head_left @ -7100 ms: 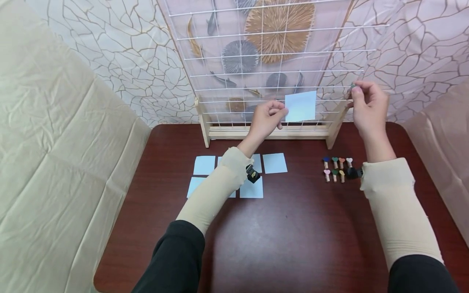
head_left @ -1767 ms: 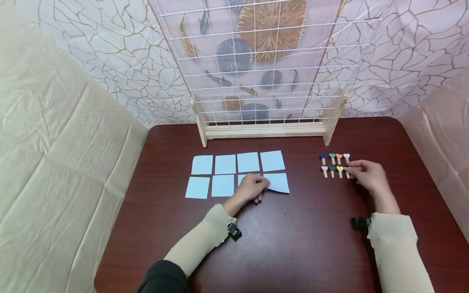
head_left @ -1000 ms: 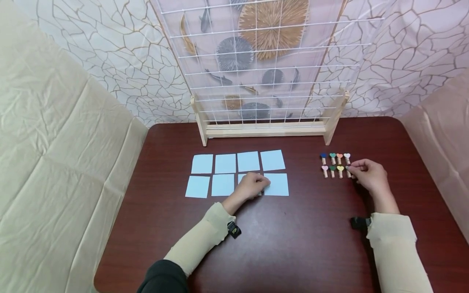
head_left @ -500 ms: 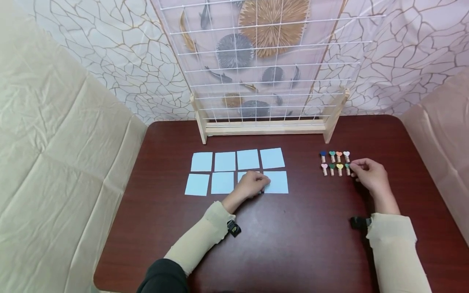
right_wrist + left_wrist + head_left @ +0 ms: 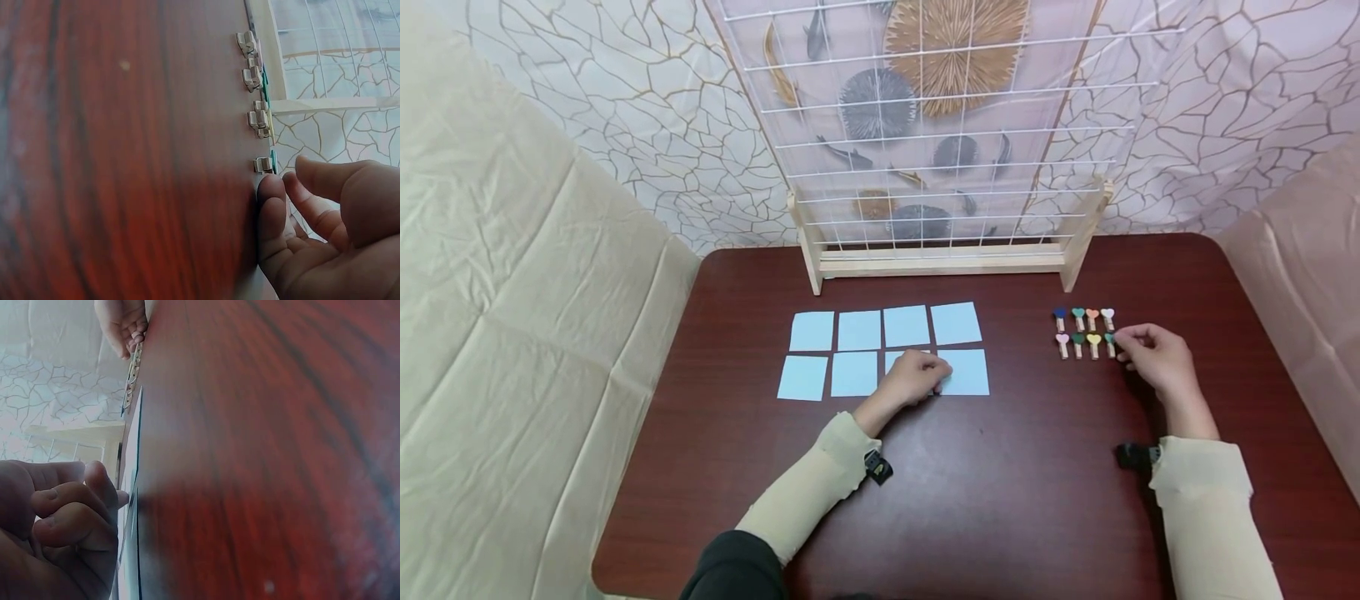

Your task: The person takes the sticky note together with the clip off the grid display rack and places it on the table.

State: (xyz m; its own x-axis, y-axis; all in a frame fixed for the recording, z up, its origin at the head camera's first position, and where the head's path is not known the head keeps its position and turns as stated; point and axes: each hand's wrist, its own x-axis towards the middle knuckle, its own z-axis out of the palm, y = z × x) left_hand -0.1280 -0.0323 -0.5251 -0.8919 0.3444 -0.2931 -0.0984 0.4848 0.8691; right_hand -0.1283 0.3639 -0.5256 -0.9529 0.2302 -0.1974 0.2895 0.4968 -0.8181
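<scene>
My left hand rests low over the light-blue paper squares, its fingertips at the left edge of the front-right paper square, which lies flat. It partly covers the square beside it. In the left wrist view the fingers of the left hand are loosely curled and grip nothing. My right hand is beside a small clothespin with a green heart, at the right end of the front row. In the right wrist view, thumb and fingertips stand just off that clothespin, with nothing between them.
Several other paper squares form two rows. More heart-topped clothespins lie in two rows on the right. Behind them, a white wire grid stands in a wooden base at the back of the dark red-brown table.
The paper square, earlier held up at the grid, now lies flat in the front row. The clothespin from the right hand lies with the others. The right fingers have since drawn slightly off it.
</scene>
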